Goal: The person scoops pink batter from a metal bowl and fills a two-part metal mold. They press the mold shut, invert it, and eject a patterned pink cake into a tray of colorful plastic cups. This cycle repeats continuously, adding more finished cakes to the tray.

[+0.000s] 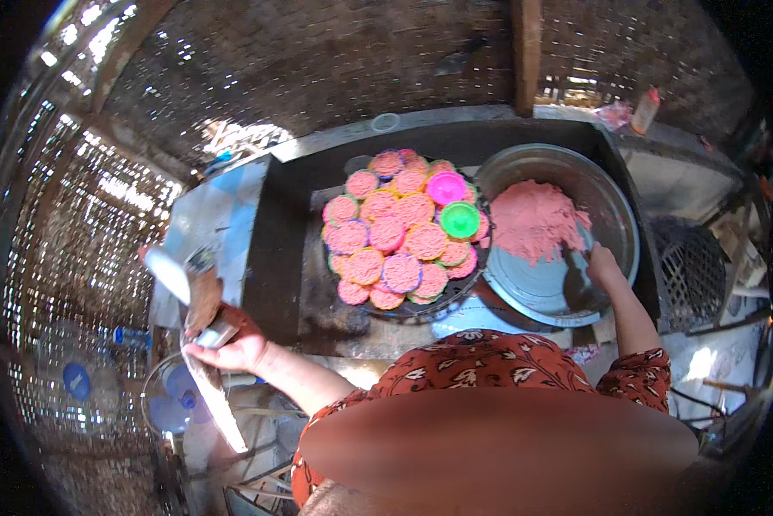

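Note:
My left hand [240,346] is out to the left, its fingers curled around a short grey metal piece [216,333]. Right beside it stands a brown wooden post-like part [203,292], with a white rounded piece [169,273] at its upper side; how these join is unclear. Inside a wide metal basin [625,284], my right hand [604,265] is closed at the edge of a heap of pink crumbly dough [537,219]. A dark patch below that hand could be a shadow or a tool. Whatever its fingers hold is hidden.
Between my hands, a round dark tray [429,311] bears several small colourful moulds topped with pink strands [386,232]. A pink mould [446,187] and a green mould [460,220] show no strands. A fan [182,400] stands at left; a bottle [646,112] is at the back right.

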Available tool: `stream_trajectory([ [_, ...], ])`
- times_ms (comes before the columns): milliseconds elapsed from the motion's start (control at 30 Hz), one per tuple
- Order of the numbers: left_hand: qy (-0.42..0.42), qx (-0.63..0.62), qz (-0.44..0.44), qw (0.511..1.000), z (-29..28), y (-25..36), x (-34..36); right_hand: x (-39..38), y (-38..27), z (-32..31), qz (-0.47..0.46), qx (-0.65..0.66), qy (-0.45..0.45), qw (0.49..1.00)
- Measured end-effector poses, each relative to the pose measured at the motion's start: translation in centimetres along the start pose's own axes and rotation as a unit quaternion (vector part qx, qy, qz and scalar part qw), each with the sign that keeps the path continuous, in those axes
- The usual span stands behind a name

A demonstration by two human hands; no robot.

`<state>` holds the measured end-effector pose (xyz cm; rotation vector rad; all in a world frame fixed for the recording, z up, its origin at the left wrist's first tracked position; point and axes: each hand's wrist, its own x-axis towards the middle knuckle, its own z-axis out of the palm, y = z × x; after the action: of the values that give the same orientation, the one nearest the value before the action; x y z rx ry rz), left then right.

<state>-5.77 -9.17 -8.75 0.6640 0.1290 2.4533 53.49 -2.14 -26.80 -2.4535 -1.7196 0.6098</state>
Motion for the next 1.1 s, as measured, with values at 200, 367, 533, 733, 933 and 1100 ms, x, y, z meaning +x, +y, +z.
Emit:
stream_trajectory([
  [200,0.012,-0.040,-0.028,0.999,-2.8,1.6,-0.1,-1.5,-1.9,-5.5,-0.207,-0.071,-0.014,0.976],
  [367,0.006,-0.042,-0.080,0.996,-2.3,0.4,0.7,1.2,-1.3,-4.7,-0.227,-0.216,0.006,0.949],
  [533,0.007,-0.033,-0.063,0.997,-2.1,0.2,0.7,4.5,-0.4,-5.9,-0.239,-0.265,0.019,0.934],
  [733,-0.003,-0.015,-0.039,0.999,-1.3,0.5,0.8,9.3,-0.4,-4.2,-0.329,-0.230,-0.019,0.916],
  [933,0.030,0.051,0.014,0.998,-0.6,-0.9,0.3,10.1,-0.6,-1.9,-0.386,-0.217,-0.052,0.895],
  [1100,0.019,0.057,-0.009,0.998,-0.5,-1.4,-0.3,9.1,-0.2,0.5,-0.387,-0.215,-0.094,0.892],
])
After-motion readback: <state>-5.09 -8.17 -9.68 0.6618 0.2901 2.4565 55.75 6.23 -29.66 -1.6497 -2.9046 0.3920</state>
